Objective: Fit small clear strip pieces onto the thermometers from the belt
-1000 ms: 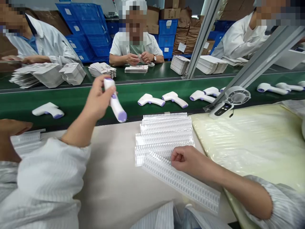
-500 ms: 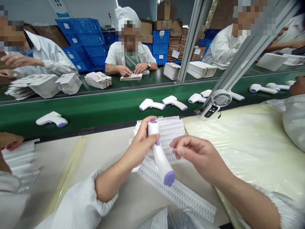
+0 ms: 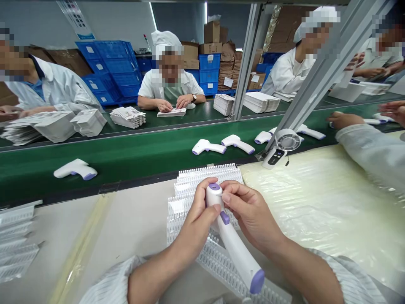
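Observation:
My left hand (image 3: 202, 211) is closed around the head of a white infrared thermometer (image 3: 238, 249) with purple trim. The thermometer's handle slants down to the right, and its purple end cap faces me. My right hand (image 3: 253, 215) pinches a small clear sticker (image 3: 220, 195) against the side of the thermometer's head, its fingertips touching the casing. The sticker is mostly hidden by the fingers. Beneath both hands lie overlapping sheets (image 3: 180, 207) bearing rows of small pale pieces; one strip (image 3: 218, 261) runs diagonally under the thermometer.
Several white thermometers, one at the left (image 3: 76, 169), rest on the green conveyor (image 3: 142, 154). A small fan (image 3: 281, 147) leans by a metal post (image 3: 303, 105). Plastic-wrapped padding (image 3: 322, 202) covers the right. A co-worker's sleeve (image 3: 370, 143) reaches over the belt; other people sit across it.
My right hand has moved left to the thermometer's head and now touches it. The thermometer has shifted down and right in view. A co-worker's arm now reaches to the belt at right.

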### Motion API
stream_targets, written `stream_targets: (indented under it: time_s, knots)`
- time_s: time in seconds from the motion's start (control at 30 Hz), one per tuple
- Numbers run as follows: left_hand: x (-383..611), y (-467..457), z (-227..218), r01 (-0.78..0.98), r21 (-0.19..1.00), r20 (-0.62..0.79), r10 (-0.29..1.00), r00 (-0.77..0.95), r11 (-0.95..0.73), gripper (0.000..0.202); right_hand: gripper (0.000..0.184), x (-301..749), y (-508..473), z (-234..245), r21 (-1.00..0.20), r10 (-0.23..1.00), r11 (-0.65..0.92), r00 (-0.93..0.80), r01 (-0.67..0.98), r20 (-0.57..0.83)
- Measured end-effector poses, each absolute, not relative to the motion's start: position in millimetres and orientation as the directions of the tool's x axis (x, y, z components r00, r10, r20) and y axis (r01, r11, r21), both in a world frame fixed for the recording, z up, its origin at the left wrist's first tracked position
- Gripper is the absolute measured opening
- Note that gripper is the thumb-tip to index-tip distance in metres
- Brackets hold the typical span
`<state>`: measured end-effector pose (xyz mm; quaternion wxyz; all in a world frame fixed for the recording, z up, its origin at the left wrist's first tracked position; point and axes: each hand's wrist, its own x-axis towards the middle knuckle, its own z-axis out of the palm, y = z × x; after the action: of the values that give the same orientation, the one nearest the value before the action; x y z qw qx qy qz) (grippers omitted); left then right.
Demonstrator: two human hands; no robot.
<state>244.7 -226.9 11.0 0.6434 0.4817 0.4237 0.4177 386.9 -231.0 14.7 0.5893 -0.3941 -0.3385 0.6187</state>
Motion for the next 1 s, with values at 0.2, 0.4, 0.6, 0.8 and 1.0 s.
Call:
stream_targets:
  time_s: [0.2,0.4,0.6,0.8,1.0]
  knots:
    - [244.0,-226.9,12.1,-0.113,0.972,-0.165,0.943,0.29,0.205,0.048,0.013,388.9,-229.4,9.6,-0.889,0.997,-0.077,-0.009,-0.45,-0.082]
    - [243.5,-227.4,13.6,-0.111,0.976,-0.147,0.944,0.294,0.186,0.046,0.013,389.3,-230.1,7.5,-0.885,0.997,-0.076,-0.01,-0.459,-0.08]
    - [245.1,-228.6,9.3,-0.092,0.984,-0.125,0.955,0.268,0.154,0.043,0.013,387.6,-229.8,7.9,-0.903,0.998,-0.044,0.011,-0.427,-0.054]
    - [243.8,-228.7,7.0,-0.13,0.975,-0.148,0.958,0.244,0.183,0.043,0.02,386.6,-231.5,12.5,-0.879,0.997,-0.063,0.015,-0.472,-0.079]
    - [243.6,-224.1,12.6,-0.334,0.894,-0.188,0.928,0.322,0.298,0.043,0.038,390.8,-225.1,16.2,-0.764,0.974,-0.188,-0.016,-0.617,-0.227]
